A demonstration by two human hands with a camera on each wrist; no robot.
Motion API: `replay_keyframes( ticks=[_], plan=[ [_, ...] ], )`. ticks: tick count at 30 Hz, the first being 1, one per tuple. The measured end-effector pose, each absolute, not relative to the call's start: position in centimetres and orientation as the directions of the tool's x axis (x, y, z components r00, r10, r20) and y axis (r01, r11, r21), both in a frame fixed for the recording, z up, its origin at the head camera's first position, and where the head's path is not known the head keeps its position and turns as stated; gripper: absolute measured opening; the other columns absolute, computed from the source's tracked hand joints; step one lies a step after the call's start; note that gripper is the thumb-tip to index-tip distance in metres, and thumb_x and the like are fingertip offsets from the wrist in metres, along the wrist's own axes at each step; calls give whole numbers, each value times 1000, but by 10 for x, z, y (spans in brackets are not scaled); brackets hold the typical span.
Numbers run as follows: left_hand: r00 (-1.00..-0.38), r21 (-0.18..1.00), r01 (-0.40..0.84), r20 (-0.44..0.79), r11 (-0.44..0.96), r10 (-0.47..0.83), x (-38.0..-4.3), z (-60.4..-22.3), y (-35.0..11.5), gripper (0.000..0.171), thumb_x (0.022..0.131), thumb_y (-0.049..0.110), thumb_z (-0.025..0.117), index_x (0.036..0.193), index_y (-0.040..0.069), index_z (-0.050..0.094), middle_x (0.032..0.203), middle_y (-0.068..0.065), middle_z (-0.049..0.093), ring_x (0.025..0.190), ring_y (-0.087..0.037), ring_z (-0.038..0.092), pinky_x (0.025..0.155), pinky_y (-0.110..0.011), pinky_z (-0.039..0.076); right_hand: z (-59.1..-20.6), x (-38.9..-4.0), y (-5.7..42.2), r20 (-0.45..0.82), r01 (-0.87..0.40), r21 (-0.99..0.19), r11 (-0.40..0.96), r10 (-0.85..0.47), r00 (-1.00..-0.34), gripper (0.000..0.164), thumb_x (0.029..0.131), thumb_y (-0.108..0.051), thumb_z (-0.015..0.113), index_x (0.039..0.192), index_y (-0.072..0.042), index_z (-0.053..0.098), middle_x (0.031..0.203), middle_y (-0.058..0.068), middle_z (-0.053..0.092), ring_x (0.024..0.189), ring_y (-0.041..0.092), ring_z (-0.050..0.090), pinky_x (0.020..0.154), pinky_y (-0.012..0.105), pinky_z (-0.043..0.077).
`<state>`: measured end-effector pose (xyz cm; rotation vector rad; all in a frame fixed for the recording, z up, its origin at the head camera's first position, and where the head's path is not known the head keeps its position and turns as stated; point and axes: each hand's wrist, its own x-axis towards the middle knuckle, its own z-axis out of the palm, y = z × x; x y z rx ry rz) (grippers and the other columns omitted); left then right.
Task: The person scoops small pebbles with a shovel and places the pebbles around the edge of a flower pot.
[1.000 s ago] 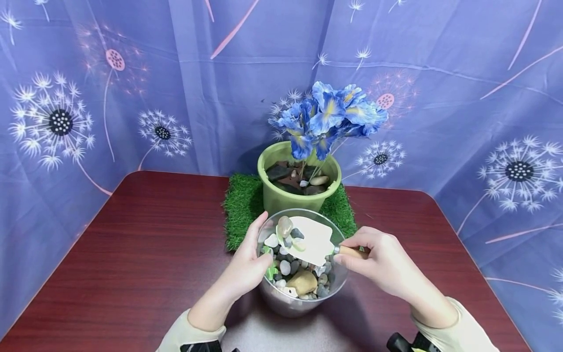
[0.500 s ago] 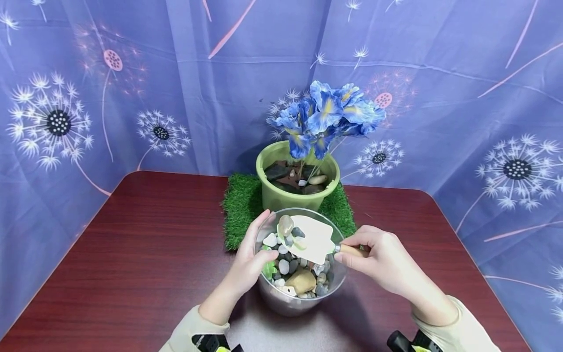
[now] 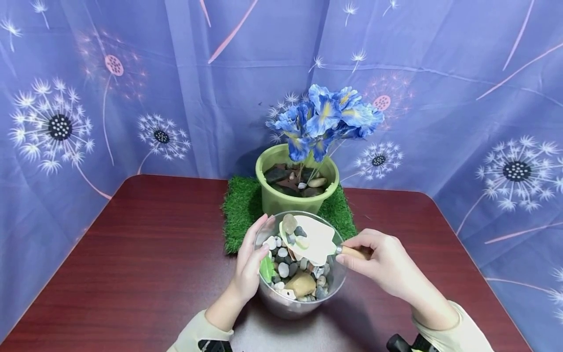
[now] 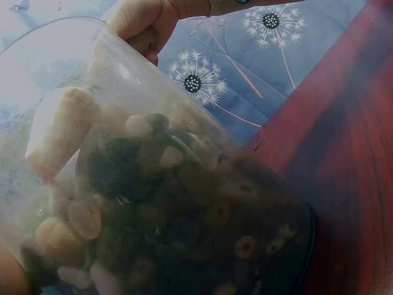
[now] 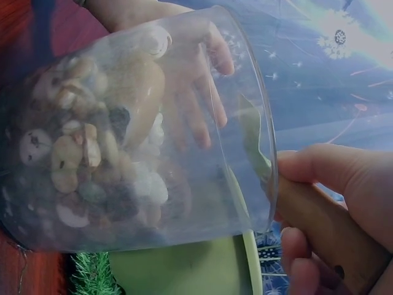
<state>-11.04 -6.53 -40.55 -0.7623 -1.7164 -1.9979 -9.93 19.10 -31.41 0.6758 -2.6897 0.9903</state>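
A clear plastic bucket [image 3: 303,307] of mixed pebbles stands on the table in the head view. My left hand [image 3: 249,259] rests against its left side, with fingers extended along the outer wall, as the right wrist view also shows through the plastic. My right hand [image 3: 382,259] grips the wooden handle [image 5: 325,227] of a small trowel. Over the bucket's mouth lies the pale trowel blade [image 3: 314,239], carrying several stones [image 3: 290,225] near its tip. Under it sit grey, white and black pebbles [image 3: 283,269], a large tan stone [image 3: 301,283] and a green leaf-like piece [image 3: 266,268].
Just behind the bucket, a green flowerpot [image 3: 292,201] with blue irises [image 3: 325,117] and stones stands on a square of artificial grass [image 3: 242,215]. The dark red tabletop [image 3: 154,264] spreads to both sides. A blue dandelion-print cloth [image 3: 246,107] hangs around the back and sides.
My left thumb has drawn back from over the bucket's rim to its side, exposing more of the green piece. The trowel has shifted slightly, its stones still on the blade.
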Motion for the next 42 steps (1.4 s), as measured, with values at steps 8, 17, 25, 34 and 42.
replay_keyframes(
  ticks=[8, 17, 25, 34, 42],
  plan=[
    [-750, 746, 643, 659, -176, 58, -111, -407, -64, 52, 88, -6, 32, 138, -19, 25, 133, -42, 38, 133, -18, 42, 112, -22, 31, -317, -97, 192, 383, -506, -552, 663, -338, -860, 15, 75, -18, 78, 84, -28, 71, 68, -13, 50, 59, 1, 44, 48, 17, 39],
    [-732, 729, 662, 679, -177, 60, -110, -408, -63, 51, 87, -7, 32, 136, -21, 25, 137, -34, 42, 133, -16, 43, 112, -22, 31, -317, -94, 192, 387, -491, -578, 652, -311, -868, 15, 74, -17, 79, 84, -26, 73, 67, -13, 50, 57, 2, 44, 47, 17, 38],
    [-724, 722, 670, 687, -172, 62, -110, -408, -65, 51, 87, -8, 32, 136, -21, 25, 139, -29, 44, 133, -17, 43, 112, -23, 32, -317, -98, 192, 407, -526, -571, 631, -338, -848, 16, 73, -16, 79, 85, -26, 73, 67, -13, 50, 56, 0, 43, 46, 16, 38],
    [-723, 720, 667, 687, -193, 65, -112, -408, -66, 53, 86, -7, 31, 137, -21, 23, 140, -26, 43, 133, -18, 43, 112, -24, 31, -315, -107, 193, 427, -534, -545, 647, -334, -840, 16, 72, -16, 80, 84, -25, 73, 65, -13, 49, 56, 1, 43, 47, 15, 37],
    [-708, 706, 683, 703, -186, 67, -112, -408, -66, 53, 86, -8, 32, 136, -21, 24, 142, -21, 44, 133, -18, 43, 112, -24, 32, -309, -112, 195, 410, -514, -530, 675, -327, -852, 14, 73, -17, 79, 84, -24, 73, 65, -13, 50, 56, 1, 44, 47, 17, 39]
  ],
)
